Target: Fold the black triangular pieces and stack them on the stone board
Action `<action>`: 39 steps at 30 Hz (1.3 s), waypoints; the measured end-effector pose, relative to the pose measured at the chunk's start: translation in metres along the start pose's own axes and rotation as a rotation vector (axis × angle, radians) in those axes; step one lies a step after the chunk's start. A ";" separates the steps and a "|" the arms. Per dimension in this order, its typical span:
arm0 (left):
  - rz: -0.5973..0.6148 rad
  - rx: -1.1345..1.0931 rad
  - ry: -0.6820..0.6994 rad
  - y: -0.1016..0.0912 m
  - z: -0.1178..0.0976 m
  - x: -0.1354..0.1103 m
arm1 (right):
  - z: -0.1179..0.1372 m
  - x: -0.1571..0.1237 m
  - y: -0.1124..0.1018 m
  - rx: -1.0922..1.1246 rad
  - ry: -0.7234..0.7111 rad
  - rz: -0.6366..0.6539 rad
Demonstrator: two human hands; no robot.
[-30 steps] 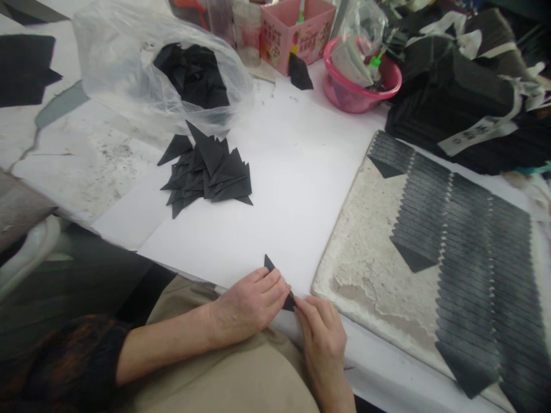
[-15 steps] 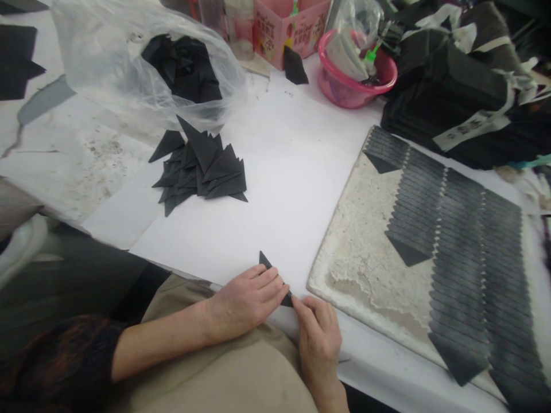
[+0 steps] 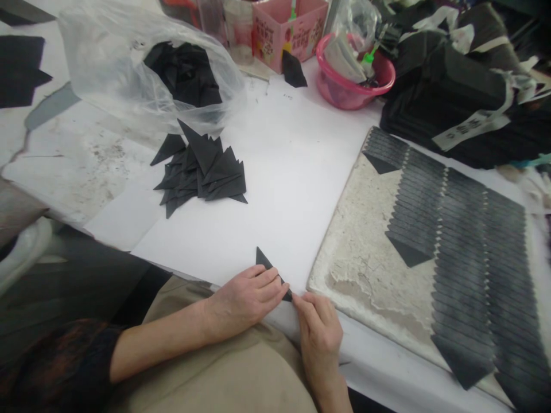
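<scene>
At the table's front edge lies a dark, pointed piece of sheet material (image 3: 264,259), apparently folded. My left hand (image 3: 246,297) rests flat across its middle, fingers stretched out and pressing on it. Thumb and forefinger of my right hand (image 3: 321,327) pinch its lower right corner; the exact grip is partly hidden. Beyond my hands sits a loose pile of similar black triangular pieces (image 3: 202,172). To the right, a worn pale board (image 3: 344,241) carries long overlapping rows of black pieces (image 3: 462,275), with pointed ends toward me.
Behind the pile is a clear plastic bag (image 3: 103,63) with more black pieces inside. A pink box (image 3: 288,34), a pink basin (image 3: 355,94) and a tied black bundle (image 3: 443,92) line the back. One single black piece (image 3: 294,69) lies by the box.
The pointed piece has shifted slightly, its far tip now a little further up and left. Both hands stay almost in place. The camera view has tilted slightly.
</scene>
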State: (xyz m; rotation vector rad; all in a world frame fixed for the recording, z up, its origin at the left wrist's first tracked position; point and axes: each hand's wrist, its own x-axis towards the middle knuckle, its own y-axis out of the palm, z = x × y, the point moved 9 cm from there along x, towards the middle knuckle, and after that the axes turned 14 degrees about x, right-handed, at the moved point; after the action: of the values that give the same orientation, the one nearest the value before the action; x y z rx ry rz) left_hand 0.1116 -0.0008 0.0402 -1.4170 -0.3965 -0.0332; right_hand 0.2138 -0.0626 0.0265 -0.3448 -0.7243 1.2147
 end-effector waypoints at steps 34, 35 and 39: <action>0.007 -0.040 0.028 0.008 -0.007 -0.002 | -0.001 -0.007 -0.006 -0.082 0.035 -0.020; 0.004 -0.037 0.027 0.007 -0.008 -0.002 | -0.002 -0.007 -0.005 -0.077 0.043 -0.016; -0.004 -0.023 0.039 0.005 -0.008 0.000 | -0.002 -0.009 -0.005 -0.088 0.025 -0.013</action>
State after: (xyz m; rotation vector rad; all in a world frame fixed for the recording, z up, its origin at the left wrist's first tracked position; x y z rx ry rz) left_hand 0.1149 -0.0081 0.0348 -1.4367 -0.3672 -0.0691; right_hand 0.2174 -0.0724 0.0258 -0.4267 -0.7594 1.1666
